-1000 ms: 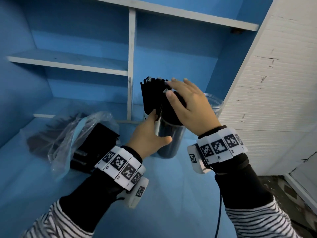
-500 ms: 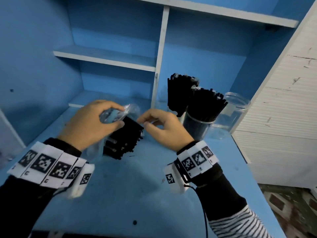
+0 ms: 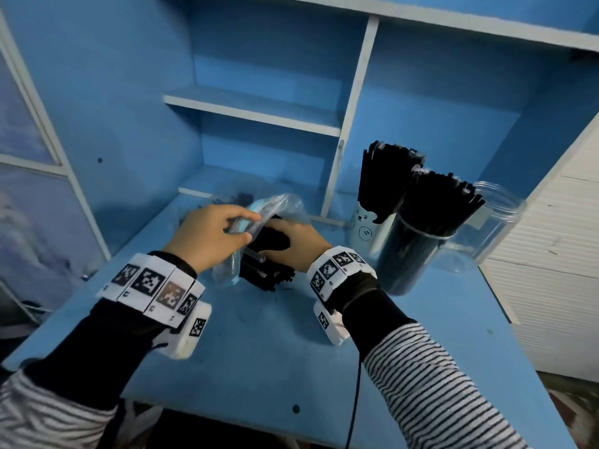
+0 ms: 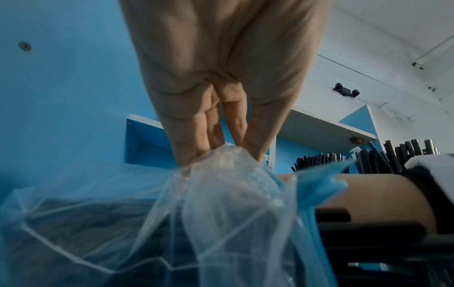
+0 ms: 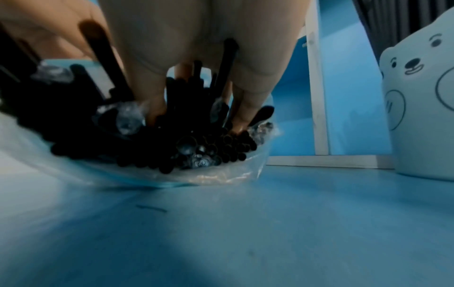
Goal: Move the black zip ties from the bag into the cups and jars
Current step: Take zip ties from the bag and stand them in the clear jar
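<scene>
A clear plastic bag point(image 3: 275, 205) of black zip ties point(image 3: 265, 273) lies on the blue desk point(image 3: 291, 351). My left hand point(image 3: 223, 228) pinches the bag's upper edge point(image 4: 226, 167) and holds it up. My right hand point(image 3: 288, 244) reaches into the bag's mouth, its fingers point(image 5: 245, 108) curled round a bunch of black zip ties point(image 5: 196, 139). To the right stand a white bear cup point(image 3: 366, 231) and a dark clear jar point(image 3: 411, 254), both full of upright zip ties. An empty clear jar point(image 3: 492, 228) stands behind them.
The desk sits in a blue shelf unit with a white divider point(image 3: 350, 124) just behind the bag. A white panel wall point(image 3: 557, 254) closes the right side. The desk's front edge point(image 3: 291, 413) lies near me.
My hands left the jars and came to the bag. The left one lifted the bag's edge; the right one went from above the opening into the zip ties.
</scene>
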Demonstrator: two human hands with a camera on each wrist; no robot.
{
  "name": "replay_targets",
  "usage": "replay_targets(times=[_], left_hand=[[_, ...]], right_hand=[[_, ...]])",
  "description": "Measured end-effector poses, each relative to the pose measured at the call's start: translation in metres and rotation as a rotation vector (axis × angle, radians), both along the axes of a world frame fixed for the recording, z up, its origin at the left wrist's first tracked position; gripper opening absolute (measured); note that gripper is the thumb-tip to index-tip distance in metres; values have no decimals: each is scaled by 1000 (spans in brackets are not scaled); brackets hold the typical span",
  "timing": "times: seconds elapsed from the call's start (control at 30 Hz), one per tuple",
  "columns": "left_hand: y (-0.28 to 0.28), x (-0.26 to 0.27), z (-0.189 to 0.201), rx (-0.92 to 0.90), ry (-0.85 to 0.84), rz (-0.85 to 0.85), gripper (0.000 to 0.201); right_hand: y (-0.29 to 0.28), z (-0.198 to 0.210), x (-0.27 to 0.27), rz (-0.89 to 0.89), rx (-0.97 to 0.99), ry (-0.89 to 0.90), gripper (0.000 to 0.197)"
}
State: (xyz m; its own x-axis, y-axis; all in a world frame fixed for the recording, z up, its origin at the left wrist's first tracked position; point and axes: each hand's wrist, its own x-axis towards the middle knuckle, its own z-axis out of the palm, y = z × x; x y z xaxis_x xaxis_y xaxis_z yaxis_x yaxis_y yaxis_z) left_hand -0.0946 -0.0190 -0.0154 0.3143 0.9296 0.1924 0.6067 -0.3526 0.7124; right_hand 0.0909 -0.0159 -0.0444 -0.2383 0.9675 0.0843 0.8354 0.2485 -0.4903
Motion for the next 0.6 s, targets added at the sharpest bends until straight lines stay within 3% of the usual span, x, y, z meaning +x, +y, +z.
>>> replay_targets(times=[0.1, 0.6], left_hand=[[2, 4, 2, -1, -73, 38, 35], [4, 0, 8, 2, -124, 59, 35]], right_hand=[[4, -5, -2, 19, 58, 4, 52], [-3, 1, 2, 15, 261, 136, 30]])
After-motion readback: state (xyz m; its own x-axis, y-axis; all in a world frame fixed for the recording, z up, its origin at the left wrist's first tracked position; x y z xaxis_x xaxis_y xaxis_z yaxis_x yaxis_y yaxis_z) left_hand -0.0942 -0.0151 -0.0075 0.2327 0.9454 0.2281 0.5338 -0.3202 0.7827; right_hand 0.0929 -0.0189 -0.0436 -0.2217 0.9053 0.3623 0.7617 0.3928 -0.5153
